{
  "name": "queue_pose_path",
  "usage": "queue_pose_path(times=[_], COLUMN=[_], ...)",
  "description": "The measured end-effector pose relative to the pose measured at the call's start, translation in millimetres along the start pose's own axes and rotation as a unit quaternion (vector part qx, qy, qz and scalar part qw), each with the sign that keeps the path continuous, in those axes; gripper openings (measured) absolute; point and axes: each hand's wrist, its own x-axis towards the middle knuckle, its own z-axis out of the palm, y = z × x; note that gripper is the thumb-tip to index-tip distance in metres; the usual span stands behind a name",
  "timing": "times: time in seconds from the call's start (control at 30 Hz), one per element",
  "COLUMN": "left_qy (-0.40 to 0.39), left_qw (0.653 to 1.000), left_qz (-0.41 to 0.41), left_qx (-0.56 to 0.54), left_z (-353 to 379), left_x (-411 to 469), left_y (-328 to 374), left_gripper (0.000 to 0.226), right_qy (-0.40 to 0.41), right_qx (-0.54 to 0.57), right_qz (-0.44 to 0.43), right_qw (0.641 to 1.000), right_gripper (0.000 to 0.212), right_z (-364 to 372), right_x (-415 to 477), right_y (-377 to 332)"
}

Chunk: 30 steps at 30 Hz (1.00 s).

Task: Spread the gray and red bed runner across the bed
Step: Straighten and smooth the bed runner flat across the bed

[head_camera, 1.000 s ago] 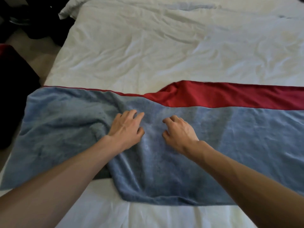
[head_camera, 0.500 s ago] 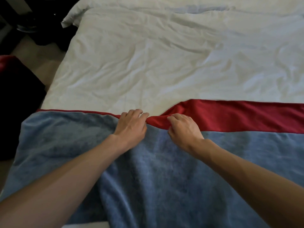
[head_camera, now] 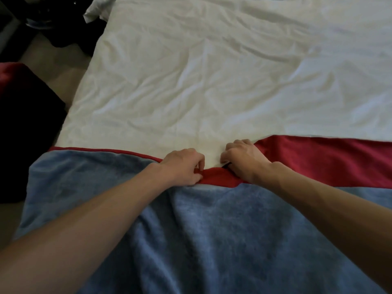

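Runner [head_camera: 212,234] lies across near end of bed [head_camera: 201,81]: gray, w/ red band [head_camera: 322,162] along far edge, wide at right & just a thin strip at left. Your 2 hands sit close together at center. Left hand [head_camera: 182,166] & right hand [head_camera: 244,160] both have fingers curled, pinching the bunched red edge.

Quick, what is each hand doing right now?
Left hand: closed, pinching the bed runner at its red edge.
Right hand: closed, gripping the same red edge.
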Motion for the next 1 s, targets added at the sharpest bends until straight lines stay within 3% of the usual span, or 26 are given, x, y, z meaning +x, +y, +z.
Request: queue_pose_path(times=[0.07,0.27,0.37,0.53,0.67,0.87,1.0], left_qy=[0.015,0.169,0.198,0.212,0.251,0.177,0.269], left_qw=[0.999,0.979,0.976,0.968,0.953,0.972,0.956], left_qz=[-0.024,-0.072,-0.076,-0.134,-0.171,-0.147,-0.109], left_qx=[-0.027,-0.09,-0.054,0.01,0.017,0.056,0.047], left_z=[0,-8,-19,-23,-32,-28,-18], left_x=[6,21,30,43,52,56,40], left_y=[-2,-3,-6,-12,-21,-36,-36], left_gripper=[0.024,0.04,0.034,0.021,0.021,0.026,0.033], right_qy=[0.025,0.097,0.131,0.12,0.138,0.08,0.112], right_qx=[0.009,0.094,0.1,0.086,0.084,0.068,0.064], right_qz=[-0.001,0.078,0.149,0.22,0.224,0.235,0.207], right_qw=[1.0,0.988,0.975,0.964,0.961,0.966,0.97], right_gripper=[0.021,0.022,0.024,0.027,0.024,0.024,0.034], right_z=[0,-24,-38,-25,-13,-4,-3], right_x=[5,34,54,68,72,72,61], right_y=[1,-1,4,10,9,1,-13])
